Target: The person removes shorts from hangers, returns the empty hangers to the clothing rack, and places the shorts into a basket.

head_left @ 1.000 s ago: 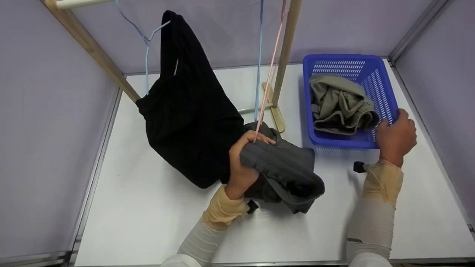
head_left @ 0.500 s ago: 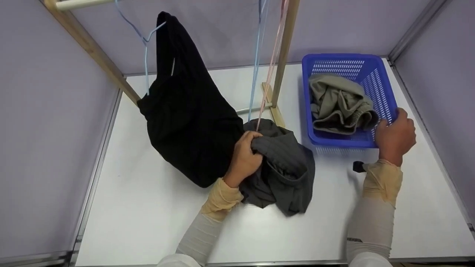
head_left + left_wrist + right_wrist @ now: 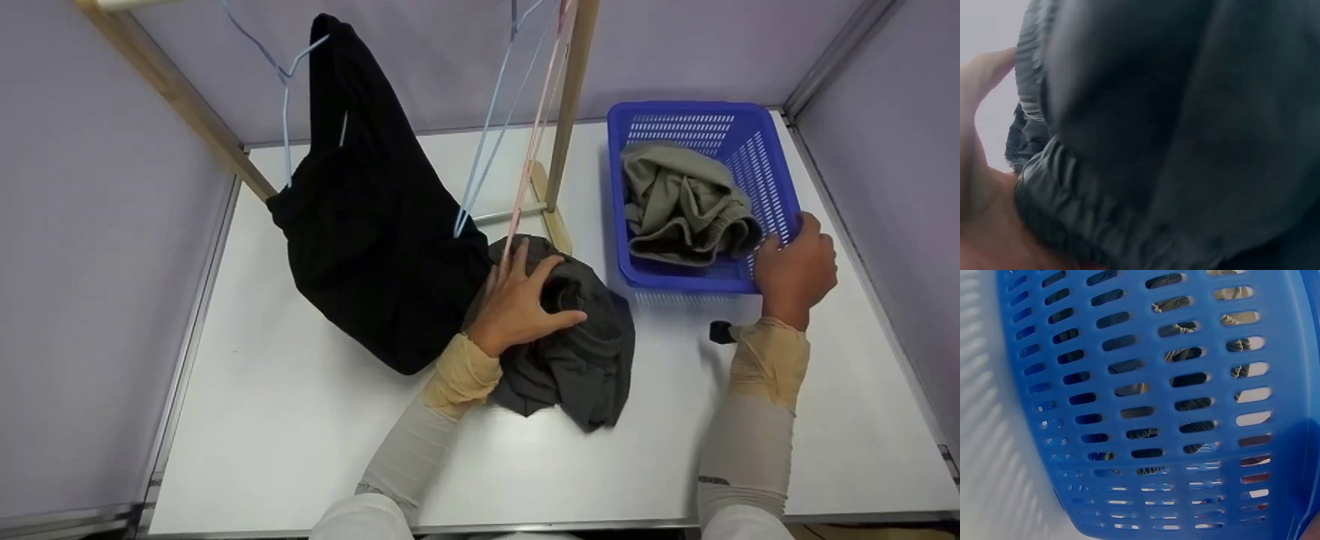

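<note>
A dark grey garment [image 3: 585, 360] lies crumpled on the white table [image 3: 300, 420], in front of the rack. My left hand [image 3: 525, 298] rests on top of it with fingers spread and thumb out. In the left wrist view the grey garment [image 3: 1174, 135] fills the frame beside my palm. My right hand [image 3: 796, 264] grips the near right corner of a blue plastic basket [image 3: 765, 161], whose slotted wall [image 3: 1145, 410] fills the right wrist view. An olive garment [image 3: 679, 202] sits bunched inside the basket.
A black garment [image 3: 375, 225] hangs from a light blue hanger [image 3: 285, 90] on the wooden rack [image 3: 566, 112], its hem touching the table. A bare blue hanger [image 3: 487, 150] and a pink hanger [image 3: 534, 150] dangle by the post. Lilac walls enclose three sides.
My left hand has set the grey garment down and released its grip, now lying flat on it. The bare blue hanger has swung left. My right hand has kept its hold.
</note>
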Motion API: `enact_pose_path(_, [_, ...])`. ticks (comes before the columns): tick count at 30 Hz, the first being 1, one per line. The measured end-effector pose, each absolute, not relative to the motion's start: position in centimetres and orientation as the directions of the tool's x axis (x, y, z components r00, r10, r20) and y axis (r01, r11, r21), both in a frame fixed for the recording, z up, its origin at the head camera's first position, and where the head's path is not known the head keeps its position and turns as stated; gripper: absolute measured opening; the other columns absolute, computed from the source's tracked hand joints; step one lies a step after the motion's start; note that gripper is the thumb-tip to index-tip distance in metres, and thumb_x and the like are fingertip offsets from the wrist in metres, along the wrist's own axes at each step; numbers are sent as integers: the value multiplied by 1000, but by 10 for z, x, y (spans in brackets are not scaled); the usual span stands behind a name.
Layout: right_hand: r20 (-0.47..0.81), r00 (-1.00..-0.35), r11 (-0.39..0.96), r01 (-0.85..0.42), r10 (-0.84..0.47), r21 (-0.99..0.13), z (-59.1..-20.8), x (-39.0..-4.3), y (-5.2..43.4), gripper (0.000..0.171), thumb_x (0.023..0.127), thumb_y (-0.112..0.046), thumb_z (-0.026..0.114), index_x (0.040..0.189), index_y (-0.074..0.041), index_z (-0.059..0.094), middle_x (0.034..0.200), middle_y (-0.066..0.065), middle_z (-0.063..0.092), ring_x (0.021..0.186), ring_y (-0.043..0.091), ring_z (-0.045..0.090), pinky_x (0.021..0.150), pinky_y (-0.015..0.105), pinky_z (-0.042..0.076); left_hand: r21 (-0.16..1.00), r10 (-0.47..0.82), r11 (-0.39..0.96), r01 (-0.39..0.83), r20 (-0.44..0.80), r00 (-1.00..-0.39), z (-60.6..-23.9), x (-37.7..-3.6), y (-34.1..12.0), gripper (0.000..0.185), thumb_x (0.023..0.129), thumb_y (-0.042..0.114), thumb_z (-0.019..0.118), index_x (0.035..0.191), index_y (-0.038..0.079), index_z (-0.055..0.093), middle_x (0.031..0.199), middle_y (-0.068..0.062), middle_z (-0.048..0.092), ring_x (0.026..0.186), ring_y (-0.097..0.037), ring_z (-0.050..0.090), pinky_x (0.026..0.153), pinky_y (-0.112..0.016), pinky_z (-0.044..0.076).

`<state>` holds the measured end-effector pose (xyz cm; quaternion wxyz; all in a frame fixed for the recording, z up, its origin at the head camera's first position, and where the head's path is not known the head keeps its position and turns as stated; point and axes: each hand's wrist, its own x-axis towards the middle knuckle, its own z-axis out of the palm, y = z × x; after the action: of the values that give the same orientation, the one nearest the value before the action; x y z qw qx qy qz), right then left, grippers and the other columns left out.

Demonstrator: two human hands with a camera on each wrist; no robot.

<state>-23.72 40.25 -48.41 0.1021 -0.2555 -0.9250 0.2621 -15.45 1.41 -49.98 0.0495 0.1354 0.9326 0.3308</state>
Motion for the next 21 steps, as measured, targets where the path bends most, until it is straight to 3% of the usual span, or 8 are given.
enact_pose_path(8, [57,-846,727,419,530,-544,-485,-237,404,58,107,-27,46,163,-12,41,153,29,56,141,51,55,115,71,42,497,309,855,147,-262,-914,-498,-166,32,122,68,77,87,167,43,26,178,-31,4,162,-62,10,130,-75,16])
enact_pose_path(12, [58,-846,725,417,530,-548,-486,-236,404,58,107,-27,46,163,-12,41,152,29,57,140,51,55,115,71,42,440,314,888,135,-364,-877,-498,-166,40,124,70,66,93,168,46,20,177,-31,6,159,-63,21,127,-74,25])
enact_pose_path(16, [61,-850,730,409,523,-547,-486,-237,403,58,107,-27,45,163,-12,41,152,29,57,140,51,55,115,71,41,366,313,914,174,-366,-876,-501,-165,45,117,74,54,95,167,45,24,174,-28,24,150,-60,41,121,-70,38])
enact_pose_path(21, [25,-848,718,433,530,-545,-484,-238,403,59,108,-28,44,165,-13,38,156,29,53,143,51,52,117,71,39,227,344,928,294,-227,-911,-510,-161,47,94,83,43,89,162,35,39,153,-24,53,131,-52,60,104,-67,52])
